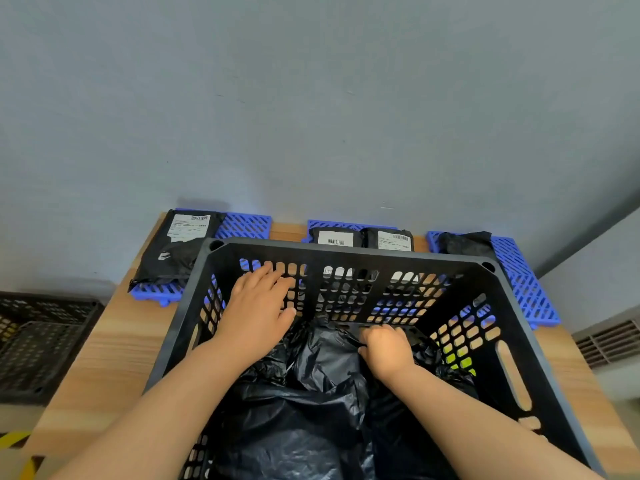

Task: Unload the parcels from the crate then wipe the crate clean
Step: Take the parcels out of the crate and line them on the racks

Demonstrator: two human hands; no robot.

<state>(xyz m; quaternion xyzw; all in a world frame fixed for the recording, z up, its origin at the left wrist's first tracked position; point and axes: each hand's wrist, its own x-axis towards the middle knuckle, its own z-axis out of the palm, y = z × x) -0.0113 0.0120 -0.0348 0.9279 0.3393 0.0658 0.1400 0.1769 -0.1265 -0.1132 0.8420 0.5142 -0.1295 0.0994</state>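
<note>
Right hand (386, 351) clenched on crumpled black parcel (311, 403) inside crate (346, 250), left hand (258, 306) laid flat, fingers straight, against crate's far wall, labelled parcels (335, 237) lined up behind crate

We face a plain grey wall (311, 98), evenly lit, meeting a side wall (609, 258) at the right. A wooden table (114, 341) stands against it. Blue mats lie along the table's far edge: a left mat (244, 226), a middle mat (332, 224), a right mat (530, 289). Left of the table we see stacked black crates (41, 341); right, a vent grille (609, 341).
</note>
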